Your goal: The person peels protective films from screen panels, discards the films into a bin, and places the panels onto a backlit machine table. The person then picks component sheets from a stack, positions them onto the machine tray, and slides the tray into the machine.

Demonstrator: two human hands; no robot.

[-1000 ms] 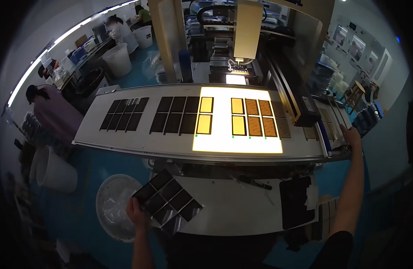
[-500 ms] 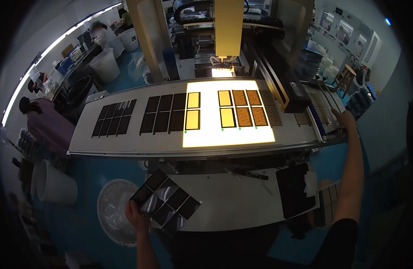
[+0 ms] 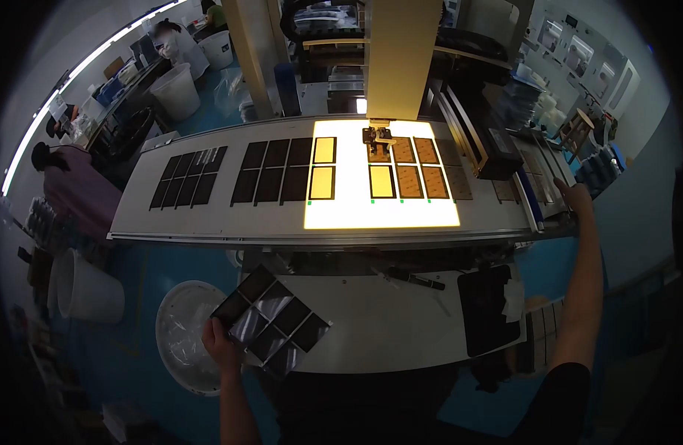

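Observation:
My left hand (image 3: 221, 343) grips the left edge of a sheet of dark rectangular panels (image 3: 291, 317), held tilted above the near side of the lower white table. Light glints off several of its panels. My right hand (image 3: 576, 196) rests at the right end of the long machine table (image 3: 282, 222), beside a flat sheet (image 3: 538, 174). One finger stretches forward there; the others are partly hidden. On a brightly lit patch lie framed panels, some yellow, some orange-brown (image 3: 410, 182). A machine's pick head (image 3: 378, 137) is over the upper panel of the second lit column.
Dark panel sheets (image 3: 271, 170) lie left of the lit patch. On the lower table are a black marker-like tool (image 3: 415, 278) and a black pad (image 3: 489, 311). A white bin (image 3: 189, 337) with clear plastic stands at left. Other people (image 3: 74, 185) work farther left.
The machine head has come forward over the lit area, and an orange-brown panel now shows under it where yellow was. My hands keep their places; the view has shifted slightly.

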